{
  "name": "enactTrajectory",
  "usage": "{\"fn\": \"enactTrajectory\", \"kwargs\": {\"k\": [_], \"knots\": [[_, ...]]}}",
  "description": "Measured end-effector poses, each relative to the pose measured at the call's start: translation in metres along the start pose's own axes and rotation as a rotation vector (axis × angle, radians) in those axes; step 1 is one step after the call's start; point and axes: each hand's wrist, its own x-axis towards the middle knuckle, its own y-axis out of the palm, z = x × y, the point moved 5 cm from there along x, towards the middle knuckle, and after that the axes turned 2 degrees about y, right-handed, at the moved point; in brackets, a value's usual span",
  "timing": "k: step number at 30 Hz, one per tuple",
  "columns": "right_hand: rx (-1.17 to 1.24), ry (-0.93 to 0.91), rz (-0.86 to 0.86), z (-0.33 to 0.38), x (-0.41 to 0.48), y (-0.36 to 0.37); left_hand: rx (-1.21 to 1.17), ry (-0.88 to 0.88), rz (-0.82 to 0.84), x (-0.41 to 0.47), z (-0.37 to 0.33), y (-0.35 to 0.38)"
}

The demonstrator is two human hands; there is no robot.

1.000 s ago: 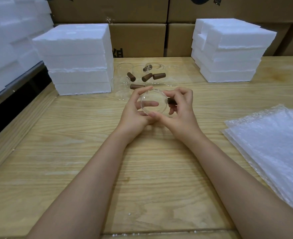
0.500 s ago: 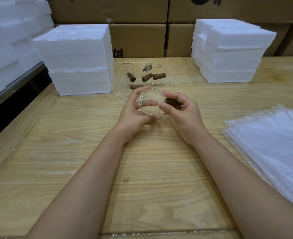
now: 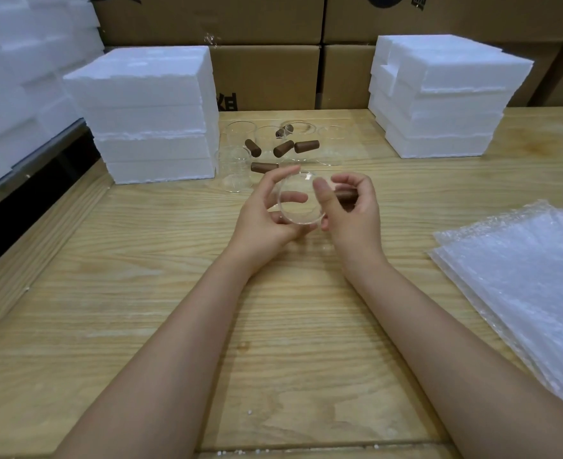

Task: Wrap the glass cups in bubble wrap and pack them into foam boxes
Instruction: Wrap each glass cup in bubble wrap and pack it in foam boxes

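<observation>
A clear glass cup (image 3: 301, 212) with a brown wooden handle (image 3: 344, 196) is held above the wooden table (image 3: 140, 293), its mouth turned toward me. My left hand (image 3: 266, 217) grips the cup's left side, with fingers seen through the glass. My right hand (image 3: 353, 213) holds the handle side, thumb against the rim. Several more glass cups with brown handles (image 3: 275, 149) stand and lie at the back of the table. A pile of bubble wrap sheets (image 3: 518, 286) lies at the right.
A stack of white foam boxes (image 3: 150, 114) stands at the back left, another foam stack (image 3: 439, 97) at the back right. More foam (image 3: 18, 61) rises at the far left beyond the table edge. Cardboard cartons (image 3: 266, 71) line the back.
Both hands have turned the cup a little and raised it slightly. My right thumb now lies over the rim, and the handle shows between the right fingers.
</observation>
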Motion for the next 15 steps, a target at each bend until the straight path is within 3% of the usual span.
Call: {"fn": "enactTrajectory", "kwargs": {"k": [9,15], "knots": [[-0.284,-0.126,-0.046,0.007,-0.010,0.007,0.068,-0.034,-0.028,-0.002,-0.002,0.002],[-0.344,-0.181,-0.078,0.009,-0.012,0.007,0.075,-0.023,-0.020,-0.003,-0.003,0.003]]}}
